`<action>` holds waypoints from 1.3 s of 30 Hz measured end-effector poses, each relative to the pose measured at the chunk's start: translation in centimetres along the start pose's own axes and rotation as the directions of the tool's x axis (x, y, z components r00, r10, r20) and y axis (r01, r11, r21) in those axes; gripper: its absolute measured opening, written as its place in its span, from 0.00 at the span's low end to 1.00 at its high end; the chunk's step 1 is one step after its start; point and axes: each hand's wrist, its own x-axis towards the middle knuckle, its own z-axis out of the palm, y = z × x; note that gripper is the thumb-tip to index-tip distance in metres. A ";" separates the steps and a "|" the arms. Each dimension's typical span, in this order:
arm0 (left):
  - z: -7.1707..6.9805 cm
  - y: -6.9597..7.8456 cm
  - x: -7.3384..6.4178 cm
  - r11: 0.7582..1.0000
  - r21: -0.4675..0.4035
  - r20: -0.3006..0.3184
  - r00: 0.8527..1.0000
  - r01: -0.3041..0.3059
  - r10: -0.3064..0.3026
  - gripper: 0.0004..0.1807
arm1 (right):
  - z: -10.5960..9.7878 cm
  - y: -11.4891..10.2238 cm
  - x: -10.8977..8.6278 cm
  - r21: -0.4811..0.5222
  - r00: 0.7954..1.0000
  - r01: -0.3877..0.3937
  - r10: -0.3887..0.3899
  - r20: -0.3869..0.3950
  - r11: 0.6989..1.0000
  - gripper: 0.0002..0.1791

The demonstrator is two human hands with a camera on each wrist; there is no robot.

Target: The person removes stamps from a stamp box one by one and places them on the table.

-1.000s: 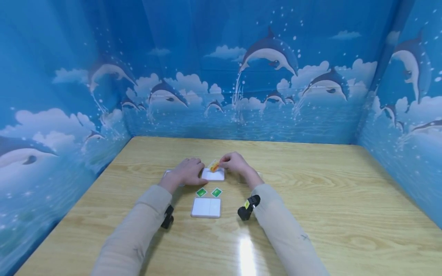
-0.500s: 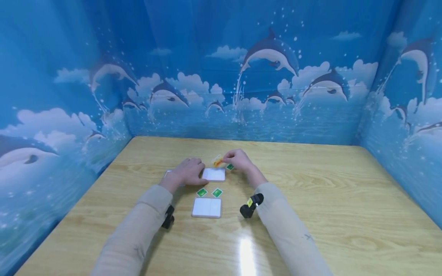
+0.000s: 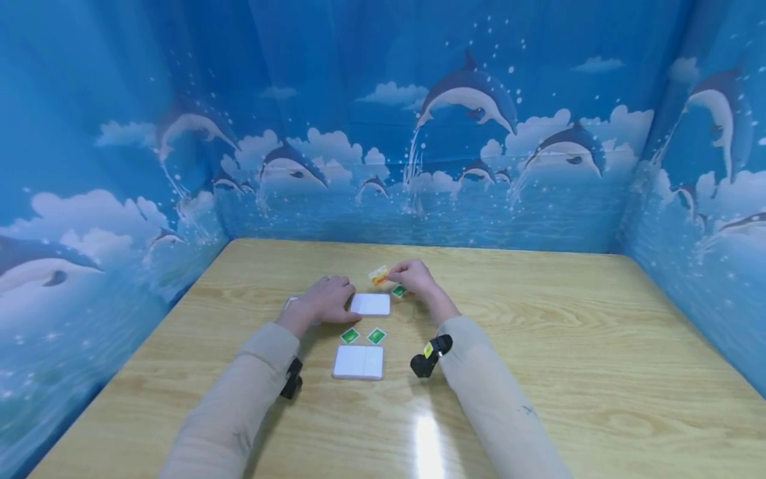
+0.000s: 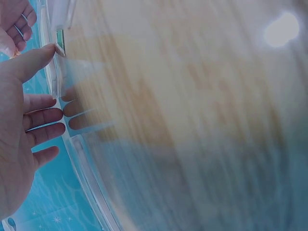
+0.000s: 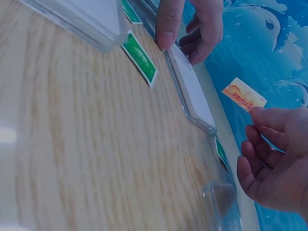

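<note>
The left hand (image 3: 327, 298) lay spread against the white case (image 3: 372, 305), while the right hand (image 3: 413, 276) pinched the orange stamp (image 5: 243, 94) only at its edge, so a loosened pinch could have dropped it.

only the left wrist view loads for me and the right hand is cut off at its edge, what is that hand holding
Observer: The right hand pinches a small orange-and-yellow stamp.
Operator: thanks, i only catch a green sliver, how many green ones are out
Observer: Three green ones show in the head view: two stamps side by side between the near white box and the far white box, plus a third stamp just past the far one's right end.
</note>
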 end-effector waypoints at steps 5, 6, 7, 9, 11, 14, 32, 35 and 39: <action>0.1 0.0 0.0 1.000 -0.007 -0.002 1.000 0.004 -0.004 0.35 | 0.3 0.2 0.2 0.012 1.000 -0.003 0.003 -0.016 1.000 0.08; 0.1 0.0 0.0 1.000 -0.008 -0.003 1.000 0.004 -0.004 0.35 | 0.3 0.3 0.2 0.008 1.000 -0.004 0.004 -0.024 1.000 0.08; 0.1 0.0 0.0 1.000 -0.009 -0.003 1.000 0.003 -0.004 0.35 | 0.4 0.3 0.2 0.003 1.000 -0.005 0.005 -0.030 1.000 0.08; 0.1 0.0 0.0 1.000 -0.009 -0.003 1.000 0.000 0.000 0.35 | 0.4 0.5 0.3 -0.007 0.999 -0.010 0.010 -0.040 1.000 0.09; 0.1 0.0 0.0 1.000 -0.005 -0.004 1.000 -0.001 0.001 0.35 | 0.5 0.5 0.4 -0.023 0.999 -0.009 0.008 -0.046 1.000 0.09; 0.1 0.0 0.0 1.000 -0.006 -0.005 1.000 0.003 -0.003 0.35 | 0.6 0.5 0.5 -0.035 0.999 -0.011 0.009 -0.049 0.999 0.09; 0.5 -0.1 0.0 1.000 0.000 -0.009 1.000 0.021 -0.021 0.34 | 1.5 0.2 0.2 -0.091 0.992 -0.066 0.055 -0.116 0.994 0.10; 0.6 -0.1 0.1 1.000 0.004 -0.012 1.000 0.023 -0.023 0.34 | 1.6 0.2 0.2 -0.082 0.991 -0.077 0.067 -0.117 0.994 0.09; 0.6 0.0 0.0 1.000 0.006 -0.018 1.000 0.016 -0.016 0.33 | 1.5 0.2 0.2 -0.090 0.991 -0.079 0.069 -0.115 0.993 0.09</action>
